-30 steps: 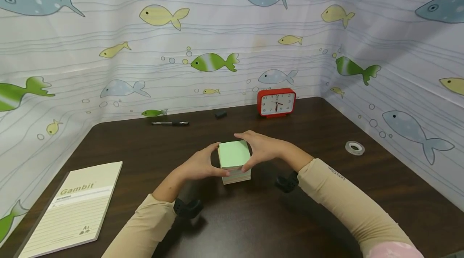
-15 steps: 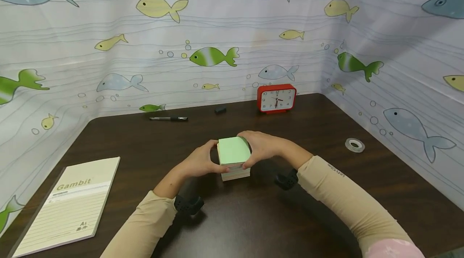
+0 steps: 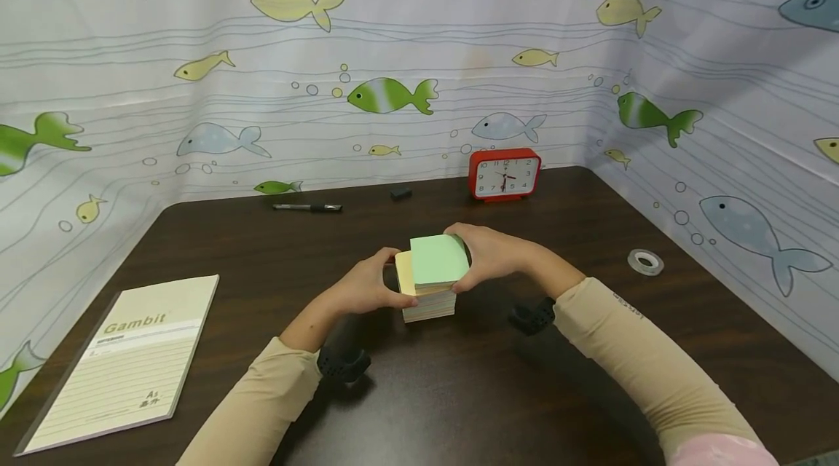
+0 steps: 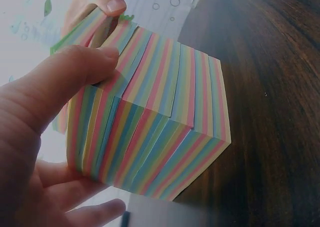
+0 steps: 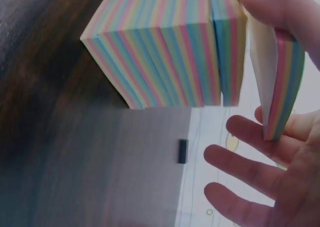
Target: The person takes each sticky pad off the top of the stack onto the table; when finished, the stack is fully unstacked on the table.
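"So, where is the square stack of pastel-striped paper pads [image 3: 430, 308]?"

"Upright on the dark brown wood-grain table [image 3: 452, 393]; the left hand [image 3: 363, 289] grips its upper end between thumb and fingers."

"And the right hand [image 3: 496, 258]?"

"It pinches a thinner striped pad with a pale green top [image 3: 439, 260], jutting past the stack's yellow top and angled off it (the right wrist view shows a gap between them). Behind stands a red, white-dialled rectangular clock [image 3: 505, 175]."
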Available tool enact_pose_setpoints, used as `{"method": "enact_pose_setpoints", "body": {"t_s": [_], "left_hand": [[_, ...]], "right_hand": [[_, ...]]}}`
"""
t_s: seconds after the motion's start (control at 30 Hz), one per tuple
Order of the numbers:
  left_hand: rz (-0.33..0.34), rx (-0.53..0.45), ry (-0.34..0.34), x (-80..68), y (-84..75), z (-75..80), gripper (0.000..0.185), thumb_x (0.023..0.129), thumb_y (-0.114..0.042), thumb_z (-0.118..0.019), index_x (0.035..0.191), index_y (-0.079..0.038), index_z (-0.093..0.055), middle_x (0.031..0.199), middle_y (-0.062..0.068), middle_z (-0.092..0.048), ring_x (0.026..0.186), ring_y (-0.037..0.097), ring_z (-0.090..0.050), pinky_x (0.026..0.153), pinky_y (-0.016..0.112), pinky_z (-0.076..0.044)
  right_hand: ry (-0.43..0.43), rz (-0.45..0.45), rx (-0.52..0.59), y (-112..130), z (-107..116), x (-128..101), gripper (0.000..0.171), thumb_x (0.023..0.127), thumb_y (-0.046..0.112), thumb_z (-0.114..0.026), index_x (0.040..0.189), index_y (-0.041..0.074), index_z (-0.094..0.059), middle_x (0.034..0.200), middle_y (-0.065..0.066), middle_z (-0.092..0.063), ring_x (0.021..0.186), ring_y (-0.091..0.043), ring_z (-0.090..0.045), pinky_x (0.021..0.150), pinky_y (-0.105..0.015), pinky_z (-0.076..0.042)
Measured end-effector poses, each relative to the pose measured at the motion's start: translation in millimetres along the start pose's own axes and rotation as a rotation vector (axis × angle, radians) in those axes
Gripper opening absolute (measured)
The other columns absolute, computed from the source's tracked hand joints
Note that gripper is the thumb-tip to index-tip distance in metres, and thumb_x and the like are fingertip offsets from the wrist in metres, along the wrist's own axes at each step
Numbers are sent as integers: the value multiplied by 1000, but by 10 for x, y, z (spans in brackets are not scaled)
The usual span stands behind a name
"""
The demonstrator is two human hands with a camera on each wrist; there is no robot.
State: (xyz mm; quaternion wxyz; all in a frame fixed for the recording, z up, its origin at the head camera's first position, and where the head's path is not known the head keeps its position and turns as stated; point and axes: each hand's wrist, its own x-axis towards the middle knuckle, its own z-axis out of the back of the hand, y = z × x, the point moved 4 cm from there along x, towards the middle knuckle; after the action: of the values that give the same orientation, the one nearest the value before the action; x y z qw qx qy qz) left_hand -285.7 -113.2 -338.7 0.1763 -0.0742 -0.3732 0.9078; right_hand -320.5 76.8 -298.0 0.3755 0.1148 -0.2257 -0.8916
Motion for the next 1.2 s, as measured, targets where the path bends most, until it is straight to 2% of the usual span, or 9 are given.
{"method": "enact_pose_setpoints", "body": {"t_s": [0.23,0.5,0.87,1.2], "left_hand": [[7,1,-3,14,-7,-3,85,61,-38,-77,126,-4,-34,119,12,-45,111,30,-42,84,44,-37],[3,19,-2,-9,-23,-11,89,61,-31,-78,129,-1,-29,116,15,-45,102,29,-46,79,40,-39],[3,29,-2,-3,-12,-8,89,61,-33,-78,129,-2,-29,116,15,-45,101,28,-46,78,40,-39],[31,26,33,-15,-14,-1,93,63,-36,-76,132,-3,-24,124,17,-40,111,31,-41,83,43,-37]], "right_hand": [[-21,9,26,-42,83,-85,78,61,32,-75,122,4,-36,109,-5,-47,92,-18,-45,79,-32,-40],[-23,2,25,-108,126,-165,77,61,29,-76,122,4,-36,108,-5,-47,92,-19,-45,79,-32,-39],[-9,0,14,-230,177,-276,76,61,27,-77,122,5,-36,108,-3,-46,93,-18,-44,78,-33,-38],[-1,-56,6,-450,204,-375,76,62,23,-76,123,5,-35,109,-5,-46,94,-19,-43,78,-34,-37]]}}
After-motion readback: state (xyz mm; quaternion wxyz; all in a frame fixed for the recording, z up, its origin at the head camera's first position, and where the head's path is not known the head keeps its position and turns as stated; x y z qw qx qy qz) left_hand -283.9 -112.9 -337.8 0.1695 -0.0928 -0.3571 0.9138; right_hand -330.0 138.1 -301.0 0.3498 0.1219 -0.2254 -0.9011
